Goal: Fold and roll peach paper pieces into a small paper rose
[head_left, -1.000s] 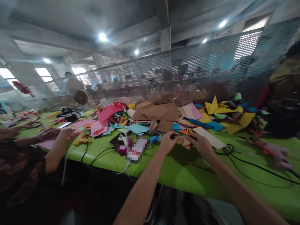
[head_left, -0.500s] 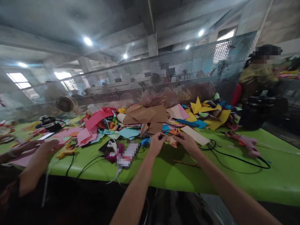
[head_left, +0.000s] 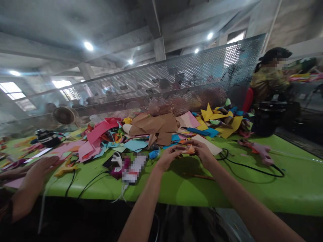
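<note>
Above the green tabletop, a small folded piece of orange-peach paper (head_left: pixel 189 150) lies between my two hands. My right hand (head_left: pixel 205 153) pinches it from the right, fingers bent over its top. From the left, my left hand (head_left: pixel 168 158) has thumb and fingertips closed at the paper's near side, partly hiding it. A thin brown stick (head_left: pixel 198 175) lies on the table below my hands. Close to my left wrist is a small blue wrapped item (head_left: pixel 154 154). A cream sheet of paper (head_left: pixel 208 144) lies behind my right hand.
A pink glue gun (head_left: pixel 261 151) with a black cord lies at right, a yellow one (head_left: pixel 66 168) at left. A phone (head_left: pixel 136 168) and a plugged power strip (head_left: pixel 116 172) sit left of centre. Coloured paper (head_left: pixel 153 124) is heaped behind. Another person's hand (head_left: pixel 37 171) works far left.
My fingers have opened out somewhat around the folded paper, which has turned and now shows a different side. The whole view has shifted slightly, with the table things appearing further left.
</note>
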### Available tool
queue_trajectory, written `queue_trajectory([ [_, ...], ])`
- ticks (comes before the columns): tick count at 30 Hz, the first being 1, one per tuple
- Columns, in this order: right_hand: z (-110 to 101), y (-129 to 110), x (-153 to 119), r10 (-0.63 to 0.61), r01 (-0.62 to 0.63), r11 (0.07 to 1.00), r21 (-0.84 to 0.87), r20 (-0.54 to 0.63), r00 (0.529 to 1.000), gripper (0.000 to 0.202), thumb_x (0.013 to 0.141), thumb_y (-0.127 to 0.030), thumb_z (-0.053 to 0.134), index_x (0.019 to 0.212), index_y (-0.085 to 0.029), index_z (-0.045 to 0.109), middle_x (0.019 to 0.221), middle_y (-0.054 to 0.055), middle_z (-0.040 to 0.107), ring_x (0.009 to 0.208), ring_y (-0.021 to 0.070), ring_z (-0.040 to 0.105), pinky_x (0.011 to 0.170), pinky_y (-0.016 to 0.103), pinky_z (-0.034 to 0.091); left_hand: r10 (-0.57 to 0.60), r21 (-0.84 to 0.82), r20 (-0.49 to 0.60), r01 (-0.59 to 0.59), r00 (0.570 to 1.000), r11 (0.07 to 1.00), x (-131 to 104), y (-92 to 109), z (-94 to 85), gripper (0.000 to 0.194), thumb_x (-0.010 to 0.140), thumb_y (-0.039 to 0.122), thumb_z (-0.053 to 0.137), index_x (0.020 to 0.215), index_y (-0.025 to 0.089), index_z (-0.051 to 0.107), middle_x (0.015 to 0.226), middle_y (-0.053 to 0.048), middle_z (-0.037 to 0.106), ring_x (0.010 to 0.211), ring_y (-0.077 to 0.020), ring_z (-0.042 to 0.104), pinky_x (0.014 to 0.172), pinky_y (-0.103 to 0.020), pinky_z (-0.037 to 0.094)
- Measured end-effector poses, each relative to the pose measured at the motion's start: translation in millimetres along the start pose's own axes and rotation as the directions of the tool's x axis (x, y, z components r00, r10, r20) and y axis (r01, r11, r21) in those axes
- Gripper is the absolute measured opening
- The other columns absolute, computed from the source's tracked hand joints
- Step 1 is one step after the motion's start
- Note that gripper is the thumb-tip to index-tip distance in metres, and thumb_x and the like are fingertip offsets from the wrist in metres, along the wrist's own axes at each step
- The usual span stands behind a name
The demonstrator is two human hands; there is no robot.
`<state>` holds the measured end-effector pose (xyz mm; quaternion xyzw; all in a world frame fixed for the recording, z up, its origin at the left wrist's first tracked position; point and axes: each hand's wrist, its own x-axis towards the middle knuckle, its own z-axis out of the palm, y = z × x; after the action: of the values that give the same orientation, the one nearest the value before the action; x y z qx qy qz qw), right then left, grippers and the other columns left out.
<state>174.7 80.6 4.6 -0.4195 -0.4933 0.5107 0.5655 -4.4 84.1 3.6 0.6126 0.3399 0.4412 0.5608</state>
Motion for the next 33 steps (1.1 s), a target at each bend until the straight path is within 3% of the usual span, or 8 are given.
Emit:
queue_trajectory([
  [3,-1.1,-0.6,1.1,-0.011,0.011,1.0,0.001,-0.037,0.999,0.032,0.062,-0.041,0.071,0.085,-0.018,0.071,0.065,0.001,0.067,0.051,0.0138,0.055,0.05,0.027,0.042,-0.018,-0.007,0.01,0.018,1.0,1.0,0.0,-0.7,0.2,0.049,0.06,0.044,0.086,0.099,0.016,0.076,0.097,-0.008,0.073,0.074,-0.013,0.062,0.07,-0.024,0.047],
  [5,-1.3,-3.0,1.1,-0.037,0.036,0.999,-0.014,-0.078,0.996,0.038,0.068,-0.05,0.069,0.09,-0.019,0.072,0.066,0.002,0.066,0.052,0.0137,0.054,0.051,0.027,0.041,-0.019,-0.005,-0.051,0.019,0.998,1.0,3.1,-4.2,-1.6,0.053,0.058,0.048,0.086,0.097,0.014,0.077,0.085,-0.006,0.072,0.066,-0.0109,0.059,0.066,-0.023,0.045],
  [8,-0.8,-9.4,-0.4,-0.102,0.098,0.994,-0.046,-0.109,0.989,0.047,0.076,-0.061,0.063,0.096,-0.02,0.072,0.083,0.005,0.071,0.069,0.0172,0.06,0.059,0.028,0.043,-0.003,0.005,-0.155,0.004,0.988,1.0,8.8,-9.5,-5.2,0.056,0.059,0.054,0.084,0.096,0.013,0.077,0.078,-0.005,0.071,0.06,-0.0089,0.055,0.062,-0.023,0.044],
  [12,2.1,-14.4,-1.3,-0.174,0.168,0.982,-0.085,-0.073,0.982,0.054,0.066,-0.067,0.072,0.094,-0.02,0.071,0.1,0.008,0.072,0.092,0.0245,0.063,0.075,0.032,0.047,0.015,0.035,-0.187,-0.008,0.982,0.999,10.7,-11.0,-5.8,0.056,0.061,0.056,0.081,0.096,0.013,0.077,0.078,-0.007,0.073,0.059,-0.0096,0.054,0.061,-0.024,0.046],
  [18,3.0,-8.3,0.9,-0.185,0.175,0.974,-0.146,-0.052,0.981,0.048,0.06,-0.062,0.08,0.071,-0.019,0.062,0.068,0.003,0.065,0.068,0.0191,0.058,0.065,0.031,0.045,0.077,0.116,-0.102,-0.066,0.992,0.991,5.5,-6.7,1.1,0.044,0.065,0.049,0.081,0.092,0.015,0.078,0.089,-0.009,0.073,0.077,-0.0163,0.062,0.07,-0.027,0.049],
  [23,2.7,-6.1,0.6,-0.193,0.187,0.973,-0.136,-0.037,0.98,0.047,0.062,-0.062,0.078,0.065,-0.021,0.055,0.062,-0.001,0.058,0.061,0.0155,0.053,0.06,0.029,0.043,0.161,0.163,-0.082,-0.146,0.984,0.976,5.9,-5.1,4.2,0.031,0.059,0.038,0.085,0.083,0.018,0.078,0.121,-0.011,0.063,0.1,-0.021,0.062,0.08,-0.029,0.052],
  [28,4.9,-5.0,-1.3,-0.174,0.174,0.977,-0.122,0.01,0.985,0.048,0.063,-0.063,0.077,0.064,-0.02,0.057,0.064,0.001,0.062,0.064,0.017,0.057,0.064,0.03,0.047,0.117,0.134,-0.032,-0.112,0.993,0.985,5.3,-5.9,6.3,0.036,0.068,0.044,0.078,0.09,0.015,0.078,0.093,-0.009,0.072,0.077,-0.0183,0.065,0.069,-0.03,0.054],
  [33,3.8,-4.7,-0.5,-0.168,0.164,0.978,-0.128,-0.025,0.985,0.049,0.062,-0.066,0.075,0.062,-0.019,0.059,0.062,0.001,0.062,0.061,0.0159,0.055,0.06,0.028,0.044,0.071,0.098,-0.033,-0.067,0.997,0.993,4.8,-7.8,5.7,0.041,0.066,0.046,0.08,0.091,0.015,0.078,0.086,-0.007,0.075,0.074,-0.0195,0.067,0.076,-0.036,0.056],
])
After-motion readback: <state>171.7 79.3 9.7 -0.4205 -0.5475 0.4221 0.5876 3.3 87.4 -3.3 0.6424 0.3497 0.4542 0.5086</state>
